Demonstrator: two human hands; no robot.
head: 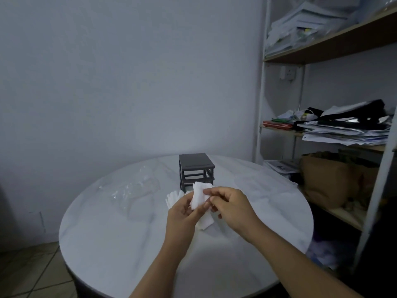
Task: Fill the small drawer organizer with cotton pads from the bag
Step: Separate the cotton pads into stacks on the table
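While a stack of cotton pads (198, 197) is pinched between both hands, the organizer waits just behind.

Pads are cupped by the left hand (182, 211) from below & nipped at the top edge by the right hand (229, 206), prob. to square them before loading. More pads (173, 197) lie on the table (107, 244) w/ the clear bag (135, 190) to the left. The drawer organizer (196, 171) shows open slots, drawers not visible.

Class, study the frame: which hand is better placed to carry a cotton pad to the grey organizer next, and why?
Probably the right hand: its fingertips pinch the edge of the cotton pads, while the left hand cradles them from below. The drawer organizer stands just beyond both hands.
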